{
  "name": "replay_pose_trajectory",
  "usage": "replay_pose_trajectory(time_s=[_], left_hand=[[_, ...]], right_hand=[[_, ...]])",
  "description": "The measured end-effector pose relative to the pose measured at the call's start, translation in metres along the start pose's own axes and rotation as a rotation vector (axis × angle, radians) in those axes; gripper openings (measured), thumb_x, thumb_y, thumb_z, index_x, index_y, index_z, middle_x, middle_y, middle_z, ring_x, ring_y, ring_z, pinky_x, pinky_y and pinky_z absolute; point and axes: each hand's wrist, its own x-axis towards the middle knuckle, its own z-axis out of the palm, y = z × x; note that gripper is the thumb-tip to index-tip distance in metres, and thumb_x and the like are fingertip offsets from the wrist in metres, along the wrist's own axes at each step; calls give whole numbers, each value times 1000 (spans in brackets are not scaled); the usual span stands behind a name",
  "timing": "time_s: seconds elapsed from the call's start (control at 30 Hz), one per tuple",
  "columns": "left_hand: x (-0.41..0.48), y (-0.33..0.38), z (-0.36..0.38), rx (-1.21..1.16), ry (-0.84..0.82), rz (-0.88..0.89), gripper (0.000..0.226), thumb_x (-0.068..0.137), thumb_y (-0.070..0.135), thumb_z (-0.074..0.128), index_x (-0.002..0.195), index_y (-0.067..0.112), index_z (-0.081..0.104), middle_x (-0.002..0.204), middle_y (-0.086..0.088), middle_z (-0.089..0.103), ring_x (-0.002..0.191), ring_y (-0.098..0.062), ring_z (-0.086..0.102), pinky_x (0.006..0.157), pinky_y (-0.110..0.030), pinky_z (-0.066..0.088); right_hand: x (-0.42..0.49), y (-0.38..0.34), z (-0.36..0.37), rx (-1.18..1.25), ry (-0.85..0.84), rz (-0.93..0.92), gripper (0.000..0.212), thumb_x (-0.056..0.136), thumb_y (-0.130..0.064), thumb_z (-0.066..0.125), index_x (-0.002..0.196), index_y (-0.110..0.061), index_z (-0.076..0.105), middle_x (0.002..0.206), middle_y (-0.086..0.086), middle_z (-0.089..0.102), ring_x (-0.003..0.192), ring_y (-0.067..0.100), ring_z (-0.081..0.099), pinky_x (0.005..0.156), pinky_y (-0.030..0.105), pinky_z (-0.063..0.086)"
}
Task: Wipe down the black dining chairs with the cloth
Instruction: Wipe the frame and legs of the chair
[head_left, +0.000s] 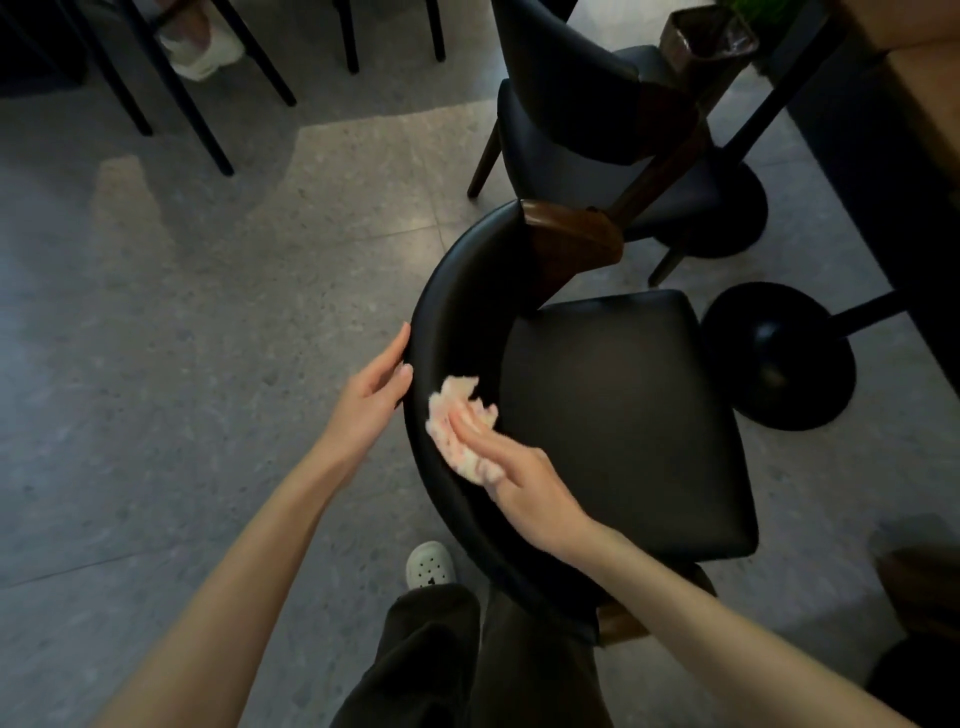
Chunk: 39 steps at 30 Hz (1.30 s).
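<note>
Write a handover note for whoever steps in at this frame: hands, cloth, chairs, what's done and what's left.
Left hand: fingers straight, bracing the outer rim of the near chair's backrest.
Right hand: flat fingers press the cloth against the backrest's inner face.
Second chair: stands beyond, untouched by either hand.
Done: wiping of the near backrest is under way; which parts are already clean cannot be told.
Left: probably the rest of this chair, then the second chair.

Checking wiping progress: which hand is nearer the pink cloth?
Right. The right hand presses the pink cloth against the inside of the black chair's backrest. The left hand rests on the backrest's outer rim, just left of the cloth, not touching it.
</note>
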Motion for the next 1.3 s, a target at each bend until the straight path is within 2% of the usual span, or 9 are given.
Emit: replay_pose_trajectory(time_s=[0.17, 0.27, 0.4, 0.67, 0.83, 0.9, 1.03, 1.17, 1.3], left_hand=[[-21, -2, -2, 13, -17, -13, 49, 100, 1, 42, 146, 16, 35, 148, 1, 41, 131, -8, 44, 107, -20, 36], [-29, 0, -2, 50, -32, -38, 53, 99, -4, 41, 146, 17, 33, 135, -6, 54, 121, -9, 52, 103, -14, 37], [-35, 1, -2, 70, -59, -64, 57, 96, -9, 38, 147, 18, 32, 93, -9, 51, 89, -2, 55, 105, -23, 40], [-39, 3, -3, 122, -48, -56, 60, 96, -11, 38, 148, 17, 28, 90, -9, 54, 87, -1, 54, 103, -20, 41], [-38, 6, -3, 97, -72, -64, 59, 96, -13, 34, 148, 14, 27, 117, -8, 59, 115, -11, 53, 106, -24, 39], [-36, 4, -5, 102, -84, -57, 57, 97, -11, 33, 148, 15, 29, 121, 5, 59, 123, -10, 50, 108, -27, 38], [-33, -2, -8, 123, -94, -71, 56, 98, -7, 34, 148, 18, 29, 63, 20, 61, 105, -6, 56, 112, -35, 35], [-32, -1, -10, 141, -110, -81, 55, 99, -5, 34, 148, 20, 28, 118, -6, 66, 123, -13, 52, 112, -34, 35], [-31, -1, -11, 168, -122, -65, 55, 99, -5, 35, 148, 21, 28, 137, -11, 53, 129, -14, 47, 110, -31, 36]], right_hand=[[7, -21, -38, 93, 158, 121, 51, 95, -2, 45, 130, -39, 56, 72, -13, 69, 63, -4, 56, 62, 15, 42], [67, -29, -42, 191, 361, 119, 48, 99, -24, 42, 130, -61, 44, 119, 2, 64, 87, 6, 49, 78, 25, 37], [104, -32, -2, 36, 296, 197, 61, 97, -9, 33, 154, -22, 20, 161, 5, 18, 147, 21, 16, 118, 27, 8], [-5, -19, 11, -88, 72, 73, 61, 91, 11, 40, 139, -26, 51, 151, -8, 38, 144, 3, 21, 117, 18, 17], [5, -46, -39, -18, 200, 174, 41, 92, -2, 45, 118, -21, 70, 88, 1, 72, 70, 5, 59, 70, 27, 46], [36, -50, -51, 4, 356, 140, 43, 96, -4, 43, 133, -19, 59, 124, 4, 65, 105, 12, 58, 93, 31, 43], [105, -43, -36, -95, 176, 135, 66, 95, -11, 40, 155, -22, 15, 163, 6, -1, 149, 23, -7, 121, 47, 5], [119, -39, -16, 118, 171, 235, 78, 94, -57, 39, 155, -28, -1, 161, 0, -16, 147, 21, -19, 118, 56, -3], [124, -41, -4, 121, 351, 205, 58, 106, -39, 27, 154, -28, -2, 162, -2, -12, 148, 20, -13, 119, 50, -1]])
